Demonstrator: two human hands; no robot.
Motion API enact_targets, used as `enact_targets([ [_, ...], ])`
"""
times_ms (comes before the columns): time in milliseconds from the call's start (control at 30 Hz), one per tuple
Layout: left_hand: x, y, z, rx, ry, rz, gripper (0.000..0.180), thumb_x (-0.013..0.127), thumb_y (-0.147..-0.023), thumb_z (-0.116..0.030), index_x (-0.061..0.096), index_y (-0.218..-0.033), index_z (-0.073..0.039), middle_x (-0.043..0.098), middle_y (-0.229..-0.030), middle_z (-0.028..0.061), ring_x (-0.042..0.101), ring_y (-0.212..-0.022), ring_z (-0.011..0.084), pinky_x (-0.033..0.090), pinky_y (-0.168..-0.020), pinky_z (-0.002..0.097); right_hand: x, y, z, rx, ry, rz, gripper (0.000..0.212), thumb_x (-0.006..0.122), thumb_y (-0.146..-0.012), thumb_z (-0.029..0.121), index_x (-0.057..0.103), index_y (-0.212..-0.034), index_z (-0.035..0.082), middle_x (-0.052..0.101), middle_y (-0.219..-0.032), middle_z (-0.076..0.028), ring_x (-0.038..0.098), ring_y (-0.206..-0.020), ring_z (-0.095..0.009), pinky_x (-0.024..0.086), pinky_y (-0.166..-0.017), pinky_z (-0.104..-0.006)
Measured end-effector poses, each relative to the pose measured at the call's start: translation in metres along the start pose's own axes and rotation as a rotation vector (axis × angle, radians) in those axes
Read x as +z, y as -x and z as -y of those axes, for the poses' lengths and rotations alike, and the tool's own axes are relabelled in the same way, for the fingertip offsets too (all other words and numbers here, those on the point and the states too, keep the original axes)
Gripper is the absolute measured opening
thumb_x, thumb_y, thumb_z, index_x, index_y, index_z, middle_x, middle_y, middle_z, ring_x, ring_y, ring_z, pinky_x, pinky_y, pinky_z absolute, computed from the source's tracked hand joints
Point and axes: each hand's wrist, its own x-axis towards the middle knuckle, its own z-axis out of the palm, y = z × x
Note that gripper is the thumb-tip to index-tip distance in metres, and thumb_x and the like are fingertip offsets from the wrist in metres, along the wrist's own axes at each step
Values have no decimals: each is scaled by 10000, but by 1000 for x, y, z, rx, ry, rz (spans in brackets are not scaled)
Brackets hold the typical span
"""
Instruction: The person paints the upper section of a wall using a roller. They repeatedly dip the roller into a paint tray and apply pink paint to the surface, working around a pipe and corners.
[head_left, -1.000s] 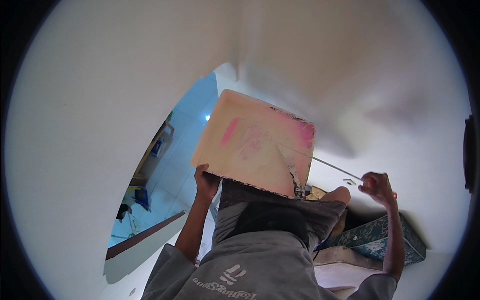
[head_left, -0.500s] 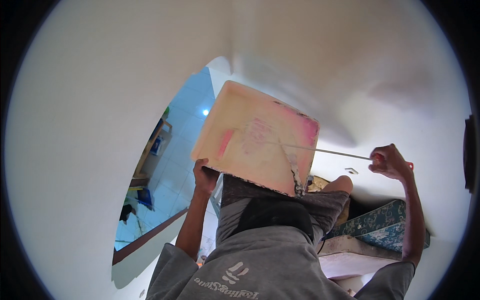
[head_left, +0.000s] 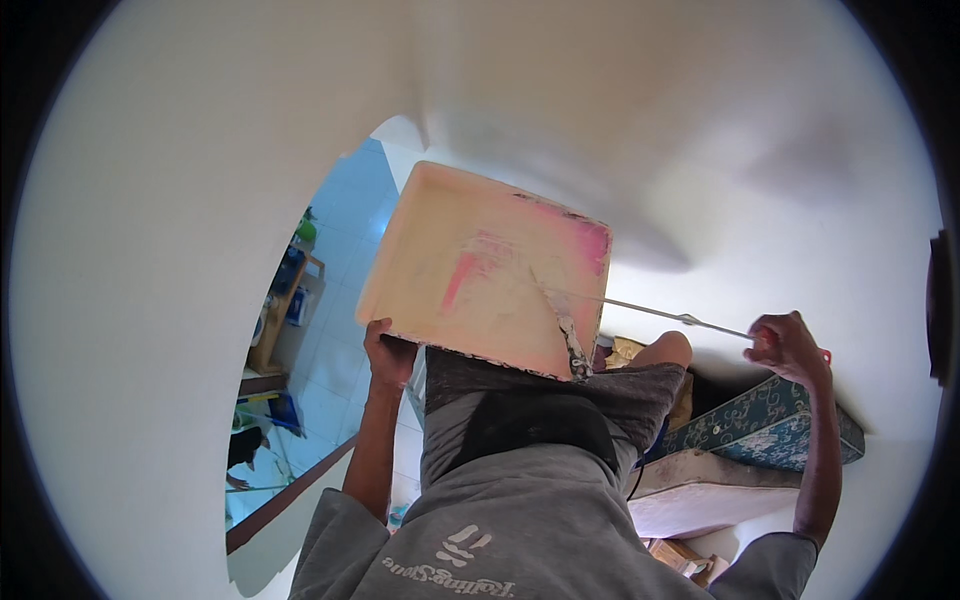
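My left hand (head_left: 391, 354) grips the near left edge of a wide, shallow paint tray (head_left: 400, 270), thumb over the rim, fingers mostly hidden beneath. The tray is coated in cream paint, with pink patches and dark flaking along its edges. A paint-crusted stick (head_left: 568, 335) lies inside by the right side, its dark end at the near rim. My right hand (head_left: 790, 348), raised at the right, is closed round the red handle of a long thin metal rod (head_left: 650, 311). The rod slants left over the tray, where its far end blends into the cream colour and cannot be made out.
Pale walls (head_left: 200, 200) surround me. An opening at left shows a blue-lit tiled floor (head_left: 335, 270), a wooden shelf (head_left: 275, 320) and part of another person (head_left: 245, 447). Below my right arm lean a green patterned mattress (head_left: 760, 425) and a pale mattress (head_left: 700, 490).
The tray and my left hand have shifted slightly left in the picture. My right hand sits a little lower and farther right, with more of the rod showing beyond the tray.
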Motion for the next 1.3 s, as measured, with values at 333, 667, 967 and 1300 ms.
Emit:
enact_targets([
  [333, 2, 8, 1, 15, -19, -39, 659, 576, -693, -293, 416, -1296, -80, 505, -1233, 76, 479, -1137, 265, 412, -879, 467, -5, 21, -12, 138, 45, 130, 330, 779, -609, 296, 641, -761, 38, 613, -679, -107, 586, -665, -252, 485, -715, -361],
  [667, -22, 7, 6, 7, 8, 22, 624, 576, -701, -305, 443, -1269, -81, 528, -1192, 68, 509, -1092, 249, 447, -817, 419, 14, 60, -51, 166, 262, 96, 382, 765, -599, 340, 627, -749, 16, 604, -650, -111, 607, -640, -268, 497, -646, -374],
  [967, -7, 30, 6, 92, 79, -50, 588, 555, -703, -303, 461, -1241, -84, 574, -1099, 70, 574, -959, 233, 493, -709, 392, 127, 73, -81, 87, -192, 64, 476, 824, -602, 390, 656, -875, 38, 644, -794, -125, 617, -758, -223, 502, -697, -343],
  [1300, -13, 40, 25, 189, 73, 97, 729, 564, -691, -343, 364, -1344, -92, 480, -1290, 104, 477, -1185, 290, 434, -938, 466, 162, 7, 0, -95, -816, -490, 259, 624, -851, 194, 528, -979, -11, 587, -792, -43, 584, -666, -100, 491, -586, -252],
])
